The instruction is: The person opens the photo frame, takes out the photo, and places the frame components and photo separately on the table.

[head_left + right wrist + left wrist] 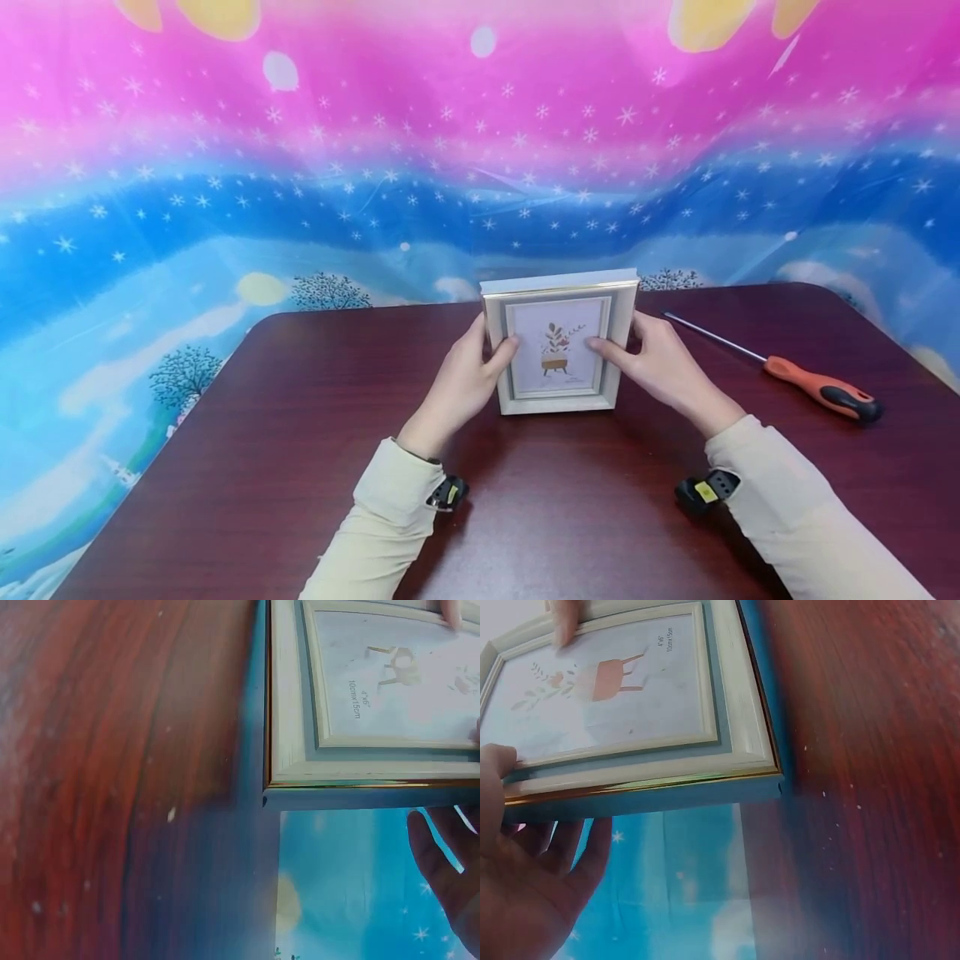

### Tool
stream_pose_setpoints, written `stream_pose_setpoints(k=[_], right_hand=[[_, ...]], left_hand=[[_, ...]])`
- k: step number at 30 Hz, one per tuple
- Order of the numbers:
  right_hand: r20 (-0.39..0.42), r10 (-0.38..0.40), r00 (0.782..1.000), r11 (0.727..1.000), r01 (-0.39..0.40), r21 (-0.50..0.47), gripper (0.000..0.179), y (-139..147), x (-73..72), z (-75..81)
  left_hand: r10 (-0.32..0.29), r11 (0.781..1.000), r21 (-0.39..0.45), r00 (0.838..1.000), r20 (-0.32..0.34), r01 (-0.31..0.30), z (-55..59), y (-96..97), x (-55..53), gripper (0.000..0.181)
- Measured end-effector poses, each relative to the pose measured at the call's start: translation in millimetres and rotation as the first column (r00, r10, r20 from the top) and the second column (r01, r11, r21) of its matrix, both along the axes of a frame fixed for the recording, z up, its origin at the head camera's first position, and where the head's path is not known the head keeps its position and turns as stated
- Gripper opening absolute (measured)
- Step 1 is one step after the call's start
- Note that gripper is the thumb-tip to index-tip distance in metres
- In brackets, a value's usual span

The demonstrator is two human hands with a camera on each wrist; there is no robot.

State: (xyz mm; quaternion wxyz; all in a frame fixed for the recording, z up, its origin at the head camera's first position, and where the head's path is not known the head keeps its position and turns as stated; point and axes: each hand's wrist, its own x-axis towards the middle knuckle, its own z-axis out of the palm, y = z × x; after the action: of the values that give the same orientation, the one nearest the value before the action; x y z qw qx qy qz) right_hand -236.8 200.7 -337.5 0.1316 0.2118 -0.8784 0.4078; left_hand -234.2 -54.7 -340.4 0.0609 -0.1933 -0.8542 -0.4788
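Observation:
A cream picture frame [557,403] with a gold edge line and a printed plant-pot insert stands nearly upright at the middle of the table, face toward me. My left hand [467,373] grips its left side, thumb on the front and fingers behind. On the opposite side my right hand [667,362] holds it the same way, its thumb reaching over the insert's edge. In the left wrist view, the left hand's fingers [592,859] show behind the picture frame [754,742]. The right wrist view catches the picture frame's [289,742] corner and part of the right hand [450,877].
To the right on the dark red wooden table [300,400] lies a screwdriver [817,385] with an orange and black handle, its shaft pointing back left. Behind the table hangs a pink and blue cloth [450,167] with snowflakes and trees.

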Motion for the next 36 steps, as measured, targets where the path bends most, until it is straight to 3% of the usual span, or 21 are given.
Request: stream_pose_setpoints(k=[6, 13, 22, 29, 36], right_hand=[[0.092, -0.031, 0.995, 0.998, 0.035, -0.047, 0.041, -1.8, -2.0, 5.5], [0.202, -0.085, 0.976, 0.994, 0.097, -0.05, 0.049, -7.0, -6.5, 9.4], [0.297, -0.108, 0.949, 0.985, 0.143, -0.099, 0.055, -19.3, -16.2, 5.7], [0.412, -0.159, 0.897, 0.966, 0.227, -0.121, 0.056, -26.6, -23.6, -1.4], [0.554, -0.153, 0.818, 0.956, 0.264, -0.125, 0.06, -26.5, -30.7, -11.4]], left_hand=[[0.054, 0.998, 0.009, 0.998, 0.018, -0.055, 5.2, 4.8, -6.6, 0.046], [0.131, 0.991, 0.03, 0.988, 0.082, -0.133, 12.4, 8.7, -11.6, 0.034], [0.192, 0.976, 0.061, 0.956, 0.223, -0.21, 4.5, 13.9, -24.5, 0.039], [0.192, 0.977, 0.039, 0.942, 0.274, -0.211, -1.6, 16.2, -33.1, 0.037], [0.215, 0.976, -0.034, 0.92, 0.327, -0.216, -6.9, 18.6, -42.1, 0.036]])
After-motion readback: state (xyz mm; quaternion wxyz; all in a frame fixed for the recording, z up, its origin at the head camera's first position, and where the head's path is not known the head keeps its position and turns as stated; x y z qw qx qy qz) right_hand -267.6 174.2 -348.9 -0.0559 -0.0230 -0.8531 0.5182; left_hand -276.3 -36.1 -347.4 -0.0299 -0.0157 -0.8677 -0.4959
